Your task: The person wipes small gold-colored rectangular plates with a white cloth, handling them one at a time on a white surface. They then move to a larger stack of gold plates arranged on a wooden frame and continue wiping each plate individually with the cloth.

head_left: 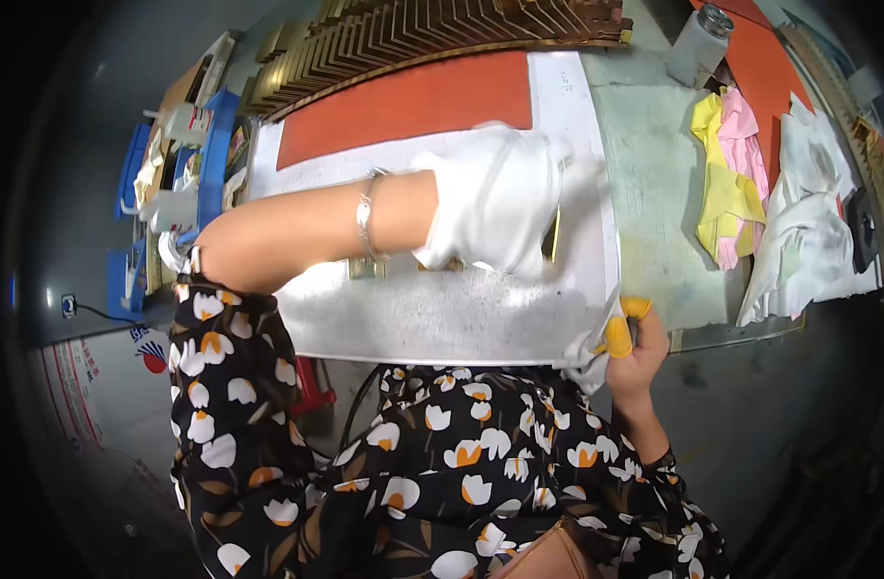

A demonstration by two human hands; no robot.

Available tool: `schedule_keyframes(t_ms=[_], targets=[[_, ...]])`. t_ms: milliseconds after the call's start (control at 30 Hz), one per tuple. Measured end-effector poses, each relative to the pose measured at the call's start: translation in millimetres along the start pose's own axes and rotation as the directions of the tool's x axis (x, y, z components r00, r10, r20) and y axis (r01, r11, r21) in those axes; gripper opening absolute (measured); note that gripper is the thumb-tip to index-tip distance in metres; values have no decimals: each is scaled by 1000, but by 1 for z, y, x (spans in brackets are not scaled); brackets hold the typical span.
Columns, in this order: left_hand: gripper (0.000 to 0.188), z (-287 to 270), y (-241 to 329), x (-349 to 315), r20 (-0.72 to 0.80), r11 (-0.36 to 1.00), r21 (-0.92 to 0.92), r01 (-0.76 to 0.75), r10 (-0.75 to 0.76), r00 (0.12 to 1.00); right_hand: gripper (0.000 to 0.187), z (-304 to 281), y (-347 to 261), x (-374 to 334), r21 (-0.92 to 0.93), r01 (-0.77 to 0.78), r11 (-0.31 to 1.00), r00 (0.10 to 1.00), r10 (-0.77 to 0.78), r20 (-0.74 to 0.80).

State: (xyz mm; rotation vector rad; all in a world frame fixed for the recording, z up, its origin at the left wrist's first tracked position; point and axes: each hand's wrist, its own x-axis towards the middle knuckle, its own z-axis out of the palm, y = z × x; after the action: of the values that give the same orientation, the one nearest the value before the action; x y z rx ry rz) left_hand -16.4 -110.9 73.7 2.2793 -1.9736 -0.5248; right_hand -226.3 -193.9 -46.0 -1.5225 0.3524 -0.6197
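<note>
My left hand [500, 198], covered in white cloth or a white glove, reaches to the right over a white sheet [394, 314]. Motion blurs it, and its fingers cannot be made out. Beneath its wrist and beside it, a few small shiny brass-coloured pieces [368, 268] partly show; the rest of them is hidden. At the sheet's near right corner, my right hand [631, 349] wears yellow finger cots. Its fingers are pinched on a crumpled white cloth [586, 365] at the table edge.
A rack of upright brass-coloured plates [442, 34] stands at the back, behind an orange-red sheet [403, 104]. Blue bins [218, 140] with bottles are on the left. To the right are a lidded jar [700, 46], yellow and pink gloves or cloths [729, 183] and a white cloth [803, 207].
</note>
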Motion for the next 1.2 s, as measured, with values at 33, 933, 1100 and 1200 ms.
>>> schedule_keyframes(t_ms=[33, 933, 1100, 1200], targets=[[64, 15, 4, 6, -29, 997, 49, -58, 60, 998, 13, -2, 2, 0, 24, -13, 1000, 1000, 14, -27], [113, 45, -96, -269, 67, 689, 332, 644, -699, 712, 16, 8, 13, -5, -111, -3, 994, 987, -15, -160], [105, 65, -108, -260, -215, 879, 1, 477, -465, 858, 15, 14, 15, -3, -75, -52, 996, 987, 40, -154], [100, 69, -94, -224, -373, 944, -48, 325, -319, 871, 14, 9, 17, -3, -110, -46, 993, 991, 31, -132]])
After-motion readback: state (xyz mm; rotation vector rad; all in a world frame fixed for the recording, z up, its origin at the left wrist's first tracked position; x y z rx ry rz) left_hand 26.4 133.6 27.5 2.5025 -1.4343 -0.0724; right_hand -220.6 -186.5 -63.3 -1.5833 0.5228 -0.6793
